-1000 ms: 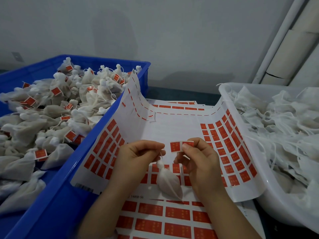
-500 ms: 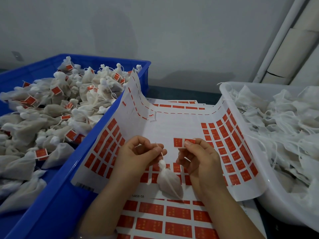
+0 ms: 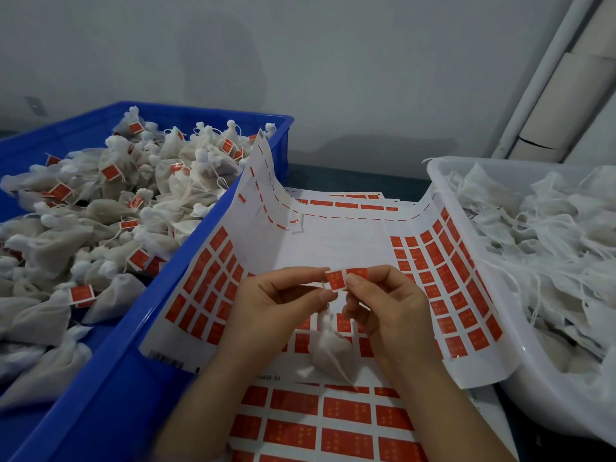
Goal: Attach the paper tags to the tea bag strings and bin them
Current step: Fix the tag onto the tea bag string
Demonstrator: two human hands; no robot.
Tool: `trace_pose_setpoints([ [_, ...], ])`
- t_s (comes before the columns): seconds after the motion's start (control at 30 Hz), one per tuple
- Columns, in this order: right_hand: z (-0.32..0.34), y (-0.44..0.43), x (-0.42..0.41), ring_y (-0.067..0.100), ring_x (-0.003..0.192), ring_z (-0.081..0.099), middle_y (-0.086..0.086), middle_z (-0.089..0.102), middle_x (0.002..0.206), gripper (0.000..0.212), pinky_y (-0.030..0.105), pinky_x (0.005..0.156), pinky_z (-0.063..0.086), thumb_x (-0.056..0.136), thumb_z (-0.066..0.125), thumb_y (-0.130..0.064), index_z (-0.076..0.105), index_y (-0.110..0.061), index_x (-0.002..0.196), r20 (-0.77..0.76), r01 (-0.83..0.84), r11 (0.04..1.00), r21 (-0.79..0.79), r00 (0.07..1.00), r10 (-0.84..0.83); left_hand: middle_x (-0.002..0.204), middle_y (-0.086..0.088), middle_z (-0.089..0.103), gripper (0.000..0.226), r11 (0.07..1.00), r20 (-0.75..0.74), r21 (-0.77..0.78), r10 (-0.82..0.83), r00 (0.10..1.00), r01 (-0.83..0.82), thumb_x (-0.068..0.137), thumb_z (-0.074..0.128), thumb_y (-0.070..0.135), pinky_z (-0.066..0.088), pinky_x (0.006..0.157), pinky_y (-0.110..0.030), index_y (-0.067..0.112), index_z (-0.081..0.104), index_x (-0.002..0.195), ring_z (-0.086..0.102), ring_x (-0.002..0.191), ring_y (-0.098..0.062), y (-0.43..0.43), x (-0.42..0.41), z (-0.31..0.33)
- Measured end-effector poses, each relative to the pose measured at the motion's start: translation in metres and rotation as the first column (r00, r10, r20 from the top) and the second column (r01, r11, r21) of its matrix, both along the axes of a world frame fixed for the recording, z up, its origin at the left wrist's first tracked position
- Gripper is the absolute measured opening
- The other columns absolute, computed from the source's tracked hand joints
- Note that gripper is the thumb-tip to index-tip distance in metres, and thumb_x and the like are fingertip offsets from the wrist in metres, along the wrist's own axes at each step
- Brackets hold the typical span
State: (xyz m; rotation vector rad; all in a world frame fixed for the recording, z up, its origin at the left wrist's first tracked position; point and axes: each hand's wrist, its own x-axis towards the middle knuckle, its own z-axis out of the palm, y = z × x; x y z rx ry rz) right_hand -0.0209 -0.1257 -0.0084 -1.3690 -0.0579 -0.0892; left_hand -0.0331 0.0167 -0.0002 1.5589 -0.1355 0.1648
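Note:
A white tea bag (image 3: 328,350) hangs by its string between my hands over the label sheet. My left hand (image 3: 273,310) pinches the string near its top end. My right hand (image 3: 386,311) pinches a red double paper tag (image 3: 345,278), held unfolded, its left half touching the string by my left fingertips. The sheet of red tags (image 3: 336,248) curves up between two bins. The blue bin (image 3: 110,361) on the left holds several tagged tea bags (image 3: 110,208).
A white tub (image 3: 540,405) on the right is full of untagged tea bags with loose strings (image 3: 540,241). More red tag sheets (image 3: 320,425) lie under my wrists. A grey wall and white pipes stand behind.
My left hand has brought the string up against the red tag held by my right hand. The tea bag swung slightly; both hands stayed over the sheet.

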Motion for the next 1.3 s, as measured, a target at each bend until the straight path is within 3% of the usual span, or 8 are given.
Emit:
trace_pose_setpoints([
  [0.1, 0.0017, 0.0008, -0.0021, 0.012, 0.069, 0.068, -0.007, 0.072, 0.076, 0.014, 0.018, 0.058, 0.053, 0.072, 0.07, -0.021, 0.065, -0.022, 0.085, 0.063, 0.009, 0.99, -0.143, 0.998, 0.0, 0.085, 0.011, 0.074, 0.024, 1.0, 0.036, 0.026, -0.004, 0.999, 0.003, 0.064, 0.068, 0.025, 0.052, 0.064, -0.013, 0.031, 0.071, 0.087, 0.069, 0.081, -0.007, -0.0001, 0.0001, -0.0015],
  [0.23, 0.0009, 0.0006, -0.0021, 0.01, 0.075, 0.067, -0.01, 0.071, 0.077, 0.007, 0.021, 0.065, 0.056, 0.078, 0.068, -0.018, 0.067, -0.023, 0.083, 0.082, 0.038, 0.971, -0.235, 0.996, -0.019, 0.09, 0.015, 0.072, 0.025, 0.997, 0.063, 0.071, 0.0, 0.998, -0.004, 0.067, 0.068, 0.023, 0.052, 0.064, -0.013, 0.031, 0.069, 0.091, 0.069, 0.082, -0.005, -0.0008, 0.0008, -0.0023],
  [0.47, 0.0018, 0.0016, -0.0034, 0.003, 0.077, 0.064, -0.013, 0.069, 0.073, 0.004, 0.009, 0.063, 0.05, 0.081, 0.065, -0.019, 0.067, -0.022, 0.078, 0.024, -0.02, 0.976, -0.215, 0.999, 0.026, 0.097, 0.019, 0.069, 0.028, 0.989, 0.098, 0.145, 0.009, 0.995, -0.023, 0.071, 0.068, 0.021, 0.052, 0.066, -0.013, 0.034, 0.067, 0.095, 0.068, 0.085, -0.003, -0.0009, 0.0016, -0.0055],
  [0.87, 0.0014, 0.004, -0.0032, 0.004, 0.074, 0.066, -0.008, 0.071, 0.074, 0.007, 0.008, 0.059, 0.049, 0.077, 0.071, -0.022, 0.07, -0.019, 0.082, -0.064, -0.015, 0.975, -0.223, 0.998, 0.001, 0.093, 0.019, 0.07, 0.03, 0.982, 0.151, 0.189, -0.022, 0.988, -0.007, 0.069, 0.067, 0.029, 0.051, 0.068, -0.011, 0.035, 0.065, 0.098, 0.067, 0.086, -0.001, -0.0014, 0.0004, -0.0064],
  [1.0, 0.002, 0.0037, -0.0036, 0.004, 0.072, 0.065, -0.007, 0.07, 0.071, 0.004, 0.007, 0.056, 0.048, 0.079, 0.069, -0.022, 0.07, -0.018, 0.079, -0.089, -0.019, 0.975, -0.221, 0.996, 0.0, 0.1, 0.016, 0.067, 0.031, 0.975, 0.176, 0.222, -0.018, 0.984, -0.022, 0.07, 0.066, 0.028, 0.052, 0.07, -0.012, 0.033, 0.064, 0.1, 0.066, 0.089, -0.002, -0.002, 0.0001, -0.0072],
  [1.2, 0.0014, 0.0038, -0.0033, 0.004, 0.068, 0.064, -0.008, 0.068, 0.065, 0.005, 0.009, 0.055, 0.048, 0.08, 0.069, -0.02, 0.069, -0.017, 0.075, -0.099, -0.022, 0.969, -0.245, 0.995, -0.002, 0.102, 0.015, 0.066, 0.034, 0.968, 0.169, 0.251, -0.039, 0.985, -0.005, 0.075, 0.07, 0.011, 0.053, 0.068, -0.013, 0.031, 0.064, 0.102, 0.067, 0.086, -0.004, -0.0018, 0.0005, -0.0077],
  [1.3, 0.0005, 0.0048, -0.0034, 0.005, 0.068, 0.064, -0.008, 0.067, 0.064, 0.006, 0.01, 0.056, 0.049, 0.08, 0.068, -0.02, 0.068, -0.018, 0.074, -0.082, -0.006, 0.968, -0.249, 0.997, -0.015, 0.102, 0.013, 0.067, 0.033, 0.971, 0.171, 0.241, -0.04, 0.984, -0.002, 0.074, 0.07, 0.013, 0.053, 0.068, -0.014, 0.03, 0.064, 0.101, 0.068, 0.085, -0.006, -0.0018, 0.0003, -0.0065],
])
